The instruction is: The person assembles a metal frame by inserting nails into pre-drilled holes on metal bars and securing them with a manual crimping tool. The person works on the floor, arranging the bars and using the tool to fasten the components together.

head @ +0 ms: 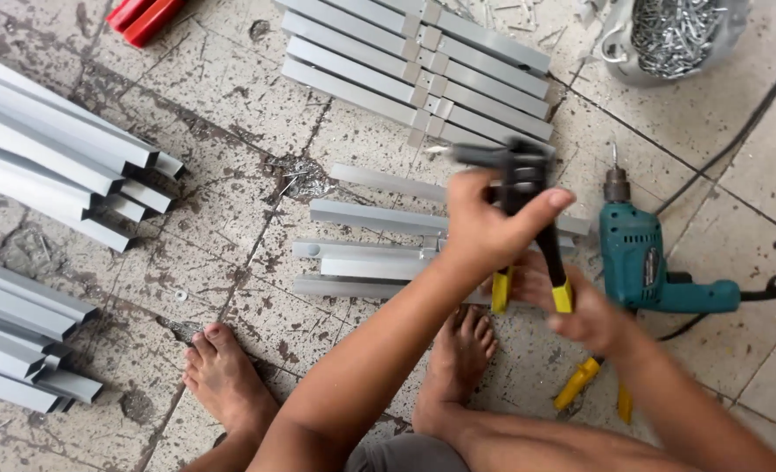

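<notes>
Rivet tool (515, 188), black, yellow grips: left hand (484, 229) wrapped around head, right hand (580, 306) closed on handles, above grey metal profiles (362, 262) on floor (231, 96); teal drill (641, 262) beside.

Head view, steeply down, close

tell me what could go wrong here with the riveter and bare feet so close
1. Both hands, left hand and right hand, squeeze the hand riveter over the grey metal channels; a slip could pinch fingers.
2. The bare feet rest by cut channel ends and metal swarf, so cuts look likely.
3. The teal electric drill lies close by with its bit exposed and its cord trailing.
</notes>
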